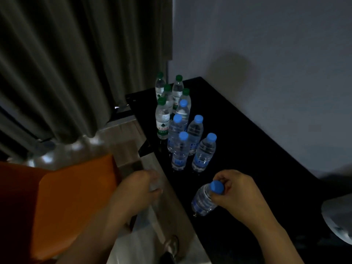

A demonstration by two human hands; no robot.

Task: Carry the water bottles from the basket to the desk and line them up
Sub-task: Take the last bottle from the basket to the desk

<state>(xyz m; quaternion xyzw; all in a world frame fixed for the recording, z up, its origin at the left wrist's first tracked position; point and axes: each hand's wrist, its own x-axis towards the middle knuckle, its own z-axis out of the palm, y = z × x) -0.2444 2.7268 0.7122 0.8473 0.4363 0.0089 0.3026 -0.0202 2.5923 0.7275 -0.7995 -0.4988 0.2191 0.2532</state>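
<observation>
1. Black table point(247, 140) is seen in a corner, with a grey curtain point(66, 63) hung at its far left.
2. Five green-capped bottles point(162, 119) are stood clustered at its far end; five blue-capped bottles point(203, 153) are stood just in front of them, roughly in two rows.
3. A sixth bottle point(203, 201), blue-capped, is held tilted above the near part of the table, gripped at the neck by the right hand point(240, 191).
4. The left hand point(137, 189) is curled round a pale object point(155, 185), too blurred to identify, off the table's left edge, beside an orange shape point(66, 197).

No legible print on bottle label point(162, 127)
</observation>
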